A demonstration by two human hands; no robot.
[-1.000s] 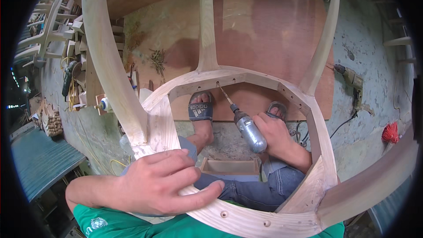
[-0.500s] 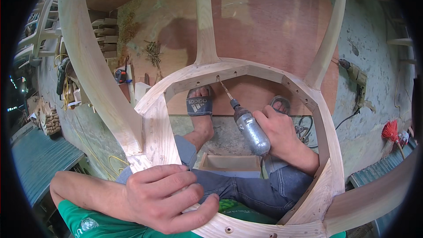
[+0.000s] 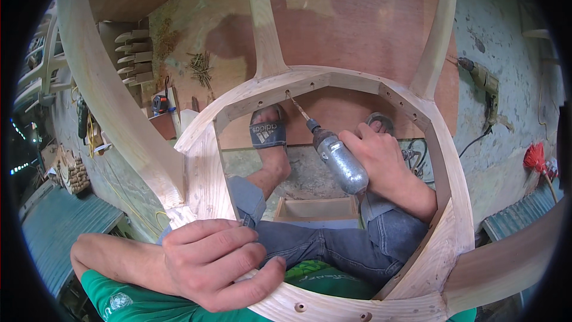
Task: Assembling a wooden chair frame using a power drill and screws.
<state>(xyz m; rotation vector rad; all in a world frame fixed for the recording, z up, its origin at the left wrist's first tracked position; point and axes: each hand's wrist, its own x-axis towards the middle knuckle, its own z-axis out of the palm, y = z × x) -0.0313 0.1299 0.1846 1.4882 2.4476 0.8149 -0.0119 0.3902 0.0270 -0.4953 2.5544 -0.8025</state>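
Observation:
A pale wooden chair frame [image 3: 417, 98], with a many-sided ring and long curved legs, lies across my lap. My left hand [image 3: 223, 262] is closed over the ring's near left side, fingers wrapped on the wood. Inside the ring, my right hand [image 3: 378, 158] grips a drill [image 3: 342, 164] with a silver rounded body and dark front; its handle is hidden by my fingers. The drill's long thin bit [image 3: 299, 107] points up and left, its tip at a hole in the ring's far inner wall. Several more holes line that wall.
Behind the frame lies a reddish-brown board [image 3: 351, 30] with a heap of screws [image 3: 201, 68]. A second drill [image 3: 484, 86] with a cord rests on the floor at right. A tape measure [image 3: 159, 104] is at left; a wooden box [image 3: 319, 209] sits between my legs.
The frame has shifted slightly in view, its far legs leftward and up. The drill moved along with it, its bit still at the same hole. Both grips are unchanged.

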